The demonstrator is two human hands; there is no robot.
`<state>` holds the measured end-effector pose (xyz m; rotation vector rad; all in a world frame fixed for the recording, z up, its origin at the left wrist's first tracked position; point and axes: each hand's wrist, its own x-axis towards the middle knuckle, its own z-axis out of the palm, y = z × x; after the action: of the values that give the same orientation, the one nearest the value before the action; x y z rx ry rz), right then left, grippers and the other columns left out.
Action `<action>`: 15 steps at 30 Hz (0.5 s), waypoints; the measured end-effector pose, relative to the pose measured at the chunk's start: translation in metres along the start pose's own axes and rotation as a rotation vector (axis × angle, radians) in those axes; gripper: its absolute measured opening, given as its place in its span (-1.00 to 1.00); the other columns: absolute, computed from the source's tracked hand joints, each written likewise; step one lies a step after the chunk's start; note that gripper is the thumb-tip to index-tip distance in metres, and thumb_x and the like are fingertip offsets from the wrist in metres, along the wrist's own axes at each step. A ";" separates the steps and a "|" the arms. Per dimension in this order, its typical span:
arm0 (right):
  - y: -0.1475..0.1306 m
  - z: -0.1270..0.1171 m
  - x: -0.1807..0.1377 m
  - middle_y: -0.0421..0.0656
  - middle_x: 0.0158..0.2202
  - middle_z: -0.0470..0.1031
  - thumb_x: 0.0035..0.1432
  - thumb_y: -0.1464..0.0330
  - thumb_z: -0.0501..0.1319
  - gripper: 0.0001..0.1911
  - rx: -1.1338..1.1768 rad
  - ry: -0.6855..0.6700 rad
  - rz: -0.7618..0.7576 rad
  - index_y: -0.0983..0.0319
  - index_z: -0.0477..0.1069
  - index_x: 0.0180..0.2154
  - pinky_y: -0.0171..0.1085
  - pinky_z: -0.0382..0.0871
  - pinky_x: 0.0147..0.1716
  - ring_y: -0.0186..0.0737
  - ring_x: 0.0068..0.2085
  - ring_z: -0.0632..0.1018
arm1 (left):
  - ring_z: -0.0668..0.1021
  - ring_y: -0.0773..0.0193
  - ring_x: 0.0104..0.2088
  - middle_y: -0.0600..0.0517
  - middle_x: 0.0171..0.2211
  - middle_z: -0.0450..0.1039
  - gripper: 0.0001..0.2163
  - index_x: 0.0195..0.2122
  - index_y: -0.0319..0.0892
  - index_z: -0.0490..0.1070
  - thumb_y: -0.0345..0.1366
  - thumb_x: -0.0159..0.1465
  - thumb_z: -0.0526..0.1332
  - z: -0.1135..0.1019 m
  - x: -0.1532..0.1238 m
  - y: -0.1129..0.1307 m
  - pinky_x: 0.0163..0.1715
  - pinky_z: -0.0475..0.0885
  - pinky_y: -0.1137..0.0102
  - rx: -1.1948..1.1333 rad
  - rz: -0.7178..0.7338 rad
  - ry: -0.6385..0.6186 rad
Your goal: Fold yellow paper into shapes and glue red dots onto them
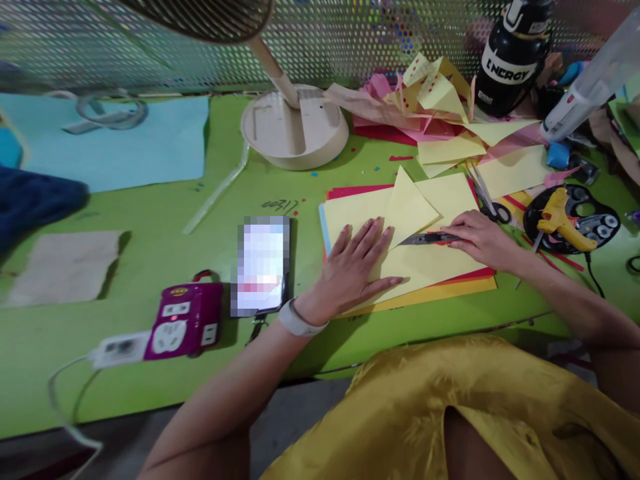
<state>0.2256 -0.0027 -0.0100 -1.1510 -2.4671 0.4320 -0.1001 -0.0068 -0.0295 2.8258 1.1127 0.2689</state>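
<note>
A person in a gold-coloured garment works at a green bench, the left hand (pixel 356 267) spread flat, fingers open, pressing down on a pale yellow sheet of paper (pixel 415 263) that tops a stack of red, orange and blue sheets (pixel 350 193) near the bench's front edge. The right hand (pixel 480 237) is curled around a slim utility knife with a red-and-black handle (pixel 430 238), its blade laid across the yellow sheet just below a folded-up triangular flap (pixel 407 203). A white band (pixel 297 320) circles the left wrist.

Just left of the stack lies a phone (pixel 261 267) (its screen is blurred out), and farther toward the front left corner sits a magenta power strip (pixel 187 319) with a white plug (pixel 120 348) in it. The round cream base of a desk fan (pixel 295 127) stands at the back edge, beside a heap of yellow and pink paper scraps (pixel 435 100) and a black bottle lettered "ENERGY" (pixel 513 57). Scissors (pixel 487 197) rest just behind the right hand. Toward the right edge a yellow glue gun (pixel 563 220) lies on a black round tray (pixel 600 223). A light blue sheet (pixel 125 143) and a brown paper piece (pixel 65 267) occupy the bench's left side.
</note>
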 end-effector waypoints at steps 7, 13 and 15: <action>-0.007 -0.002 0.001 -0.02 -0.11 0.52 0.37 0.32 0.16 -0.68 0.056 -0.060 0.003 0.16 0.53 0.09 -0.03 0.45 -0.05 -0.06 -0.08 0.50 | 0.05 -0.07 0.47 -0.17 0.50 -0.14 -0.17 0.50 -0.04 -0.37 0.21 0.38 0.01 -0.001 0.001 0.003 0.43 -0.12 -0.03 -0.046 -0.037 -0.032; -0.006 -0.004 0.000 -0.01 -0.13 0.52 0.37 0.30 0.16 -0.67 0.036 -0.043 0.013 0.18 0.53 0.10 -0.03 0.46 -0.06 -0.05 -0.10 0.50 | 0.08 -0.01 0.46 -0.12 0.48 -0.06 -0.29 0.49 -0.08 -0.12 0.14 0.43 -0.03 -0.009 0.005 -0.005 0.44 -0.09 0.00 -0.118 -0.051 -0.076; -0.006 -0.004 0.000 -0.01 -0.13 0.52 0.37 0.30 0.17 -0.67 0.026 -0.045 0.014 0.17 0.54 0.09 -0.04 0.47 -0.07 -0.05 -0.10 0.51 | 0.18 0.11 0.43 -0.04 0.44 0.09 -0.47 0.42 -0.07 0.11 -0.03 0.51 -0.15 -0.014 0.008 -0.013 0.42 0.03 0.07 -0.180 -0.061 -0.100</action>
<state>0.2234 -0.0063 -0.0041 -1.1615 -2.4855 0.4972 -0.1062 0.0087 -0.0166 2.6137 1.0929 0.2089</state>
